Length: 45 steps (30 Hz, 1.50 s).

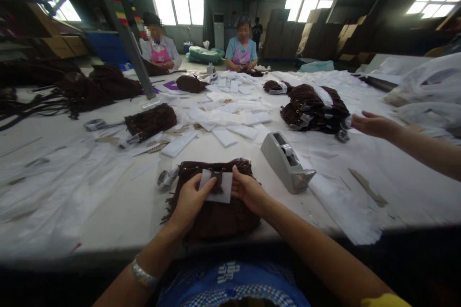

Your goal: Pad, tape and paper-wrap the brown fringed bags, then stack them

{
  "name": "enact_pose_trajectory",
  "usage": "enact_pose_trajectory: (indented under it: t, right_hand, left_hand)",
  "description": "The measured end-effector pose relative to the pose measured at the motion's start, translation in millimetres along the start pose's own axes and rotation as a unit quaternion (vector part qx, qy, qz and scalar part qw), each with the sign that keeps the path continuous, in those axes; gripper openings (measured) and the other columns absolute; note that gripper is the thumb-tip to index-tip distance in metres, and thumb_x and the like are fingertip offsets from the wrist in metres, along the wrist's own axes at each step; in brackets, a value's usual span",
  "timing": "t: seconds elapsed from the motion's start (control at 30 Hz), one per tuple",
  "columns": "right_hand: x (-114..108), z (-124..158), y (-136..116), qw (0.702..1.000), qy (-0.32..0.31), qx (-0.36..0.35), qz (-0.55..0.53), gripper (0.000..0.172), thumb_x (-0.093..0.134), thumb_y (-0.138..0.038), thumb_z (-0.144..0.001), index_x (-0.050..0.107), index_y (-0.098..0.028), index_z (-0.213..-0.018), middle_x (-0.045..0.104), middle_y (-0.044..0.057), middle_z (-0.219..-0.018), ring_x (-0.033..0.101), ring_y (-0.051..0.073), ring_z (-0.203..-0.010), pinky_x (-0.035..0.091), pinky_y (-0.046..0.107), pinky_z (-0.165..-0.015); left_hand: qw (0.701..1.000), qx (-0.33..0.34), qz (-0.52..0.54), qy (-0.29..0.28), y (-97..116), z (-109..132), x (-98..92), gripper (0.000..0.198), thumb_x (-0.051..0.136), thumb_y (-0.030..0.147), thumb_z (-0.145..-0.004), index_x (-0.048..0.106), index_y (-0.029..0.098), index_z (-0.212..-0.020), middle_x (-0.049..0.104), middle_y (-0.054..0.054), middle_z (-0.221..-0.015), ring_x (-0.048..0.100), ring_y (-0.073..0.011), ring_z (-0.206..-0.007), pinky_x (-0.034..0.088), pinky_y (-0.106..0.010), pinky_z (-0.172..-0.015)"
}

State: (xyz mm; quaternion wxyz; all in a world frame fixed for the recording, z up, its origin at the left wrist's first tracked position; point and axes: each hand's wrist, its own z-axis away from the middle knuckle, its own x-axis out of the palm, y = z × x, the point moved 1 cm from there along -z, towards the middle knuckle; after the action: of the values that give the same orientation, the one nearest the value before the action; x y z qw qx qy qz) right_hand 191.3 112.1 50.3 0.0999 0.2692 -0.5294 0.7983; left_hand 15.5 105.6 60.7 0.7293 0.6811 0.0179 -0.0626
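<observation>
A dark brown fringed bag (pixel 223 223) lies flat at the table's front edge. Over its upper part is a small white translucent sheet (pixel 225 194), with a brown piece showing at its middle. My left hand (pixel 190 199) pinches the sheet's left side, thumb on top near the brown piece. At the sheet's right edge, my right hand (pixel 248 191) holds it between thumb and fingers. Silver-grey wrapped strap (pixel 166 178) sticks out at the bag's left. A grey tape dispenser (pixel 286 163) stands to the right of the bag.
Another person's hand (pixel 374 124) touches stacked brown bags (pixel 317 105) at the right. White sheets (pixel 225 136) and another brown bag (pixel 151 121) lie beyond mine. A grey metal post (pixel 126 33) rises at the left. Two people sit across the table (pixel 108 153).
</observation>
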Motion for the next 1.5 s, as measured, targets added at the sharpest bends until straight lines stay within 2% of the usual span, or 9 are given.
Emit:
enact_pose_trajectory:
  t: [0.13, 0.27, 0.43, 0.53, 0.67, 0.87, 1.03, 1.2, 1.5]
  right_hand:
    - [-8, 1, 2, 0.998, -0.025, 0.027, -0.051, 0.039, 0.071, -0.050, -0.083, 0.071, -0.014, -0.096, 0.073, 0.011, -0.099, 0.070, 0.017, -0.089, 0.055, 0.031, -0.085]
    - [-3, 5, 5, 0.999, -0.042, -0.021, 0.025, 0.039, 0.082, -0.039, -0.072, 0.072, -0.017, -0.103, 0.073, 0.006, -0.104, 0.069, 0.017, -0.093, 0.053, 0.029, -0.089]
    - [10, 6, 8, 0.984, 0.013, -0.073, 0.164, 0.038, 0.079, -0.044, -0.073, 0.073, -0.015, -0.097, 0.072, 0.003, -0.085, 0.063, 0.011, -0.068, 0.050, 0.020, -0.060]
    - [14, 5, 8, 0.972, 0.040, -0.079, 0.219, 0.038, 0.078, -0.046, -0.072, 0.071, -0.015, -0.093, 0.068, 0.001, -0.074, 0.057, 0.010, -0.056, 0.046, 0.021, -0.051]
    - [17, 4, 10, 0.976, 0.057, -0.066, 0.199, 0.038, 0.080, -0.047, -0.068, 0.068, -0.016, -0.086, 0.069, 0.001, -0.074, 0.063, 0.014, -0.062, 0.051, 0.024, -0.057]
    - [26, 6, 15, 0.979, 0.088, -0.068, 0.170, 0.040, 0.083, -0.047, -0.064, 0.064, -0.016, -0.079, 0.065, 0.000, -0.069, 0.062, 0.012, -0.058, 0.054, 0.025, -0.060]
    - [30, 6, 24, 0.988, 0.080, -0.057, 0.121, 0.043, 0.082, -0.050, -0.065, 0.063, -0.016, -0.083, 0.065, 0.000, -0.072, 0.064, 0.013, -0.065, 0.056, 0.027, -0.067]
    - [33, 5, 33, 0.975, 0.109, -0.105, 0.162, 0.040, 0.081, -0.050, -0.067, 0.057, -0.019, -0.077, 0.059, -0.003, -0.065, 0.059, 0.012, -0.057, 0.052, 0.024, -0.056]
    - [38, 5, 40, 0.981, 0.118, -0.101, 0.117, 0.041, 0.081, -0.050, -0.068, 0.058, -0.018, -0.080, 0.061, -0.003, -0.067, 0.061, 0.011, -0.058, 0.054, 0.024, -0.059]
  left_hand:
    - [0.999, 0.012, -0.006, 0.032, -4, 3, -2.3, 0.038, 0.070, 0.050, -0.080, 0.069, 0.017, -0.100, 0.073, -0.003, -0.092, 0.066, -0.0201, -0.084, 0.050, -0.026, -0.073]
    - [0.997, 0.032, -0.040, 0.056, -3, 7, -0.8, 0.035, 0.071, 0.047, -0.080, 0.069, 0.018, -0.099, 0.072, -0.003, -0.091, 0.065, -0.0205, -0.084, 0.050, -0.027, -0.073]
    - [0.991, 0.064, -0.092, 0.078, -2, 13, 0.9, 0.027, 0.069, 0.044, -0.082, 0.068, 0.019, -0.093, 0.070, -0.001, -0.086, 0.064, -0.0193, -0.079, 0.048, -0.026, -0.072]
    - [0.986, 0.082, -0.107, 0.103, 0, 17, 2.1, 0.023, 0.068, 0.041, -0.083, 0.068, 0.020, -0.091, 0.070, -0.002, -0.088, 0.064, -0.0197, -0.082, 0.048, -0.027, -0.076]
    - [0.975, 0.113, -0.141, 0.126, 2, 25, 5.3, 0.022, 0.063, 0.041, -0.087, 0.070, 0.022, -0.097, 0.070, -0.004, -0.099, 0.063, -0.0228, -0.095, 0.046, -0.030, -0.088]
    - [0.958, 0.150, -0.196, 0.143, 2, 31, 2.4, 0.025, 0.068, 0.036, -0.084, 0.070, 0.024, -0.106, 0.068, -0.007, -0.111, 0.061, -0.0259, -0.107, 0.043, -0.035, -0.100]
    - [0.959, 0.165, -0.182, 0.142, 6, 32, -5.0, 0.017, 0.065, 0.031, -0.086, 0.074, 0.027, -0.100, 0.071, -0.005, -0.105, 0.064, -0.0243, -0.101, 0.045, -0.034, -0.099]
    - [0.961, 0.154, -0.168, 0.156, 9, 34, -3.7, 0.014, 0.067, 0.032, -0.084, 0.075, 0.027, -0.094, 0.071, -0.004, -0.100, 0.065, -0.0237, -0.096, 0.048, -0.034, -0.095]
    - [0.954, 0.167, -0.207, 0.138, 2, 42, -1.9, 0.020, 0.062, 0.032, -0.088, 0.075, 0.028, -0.102, 0.070, -0.006, -0.107, 0.064, -0.0254, -0.102, 0.045, -0.036, -0.100]
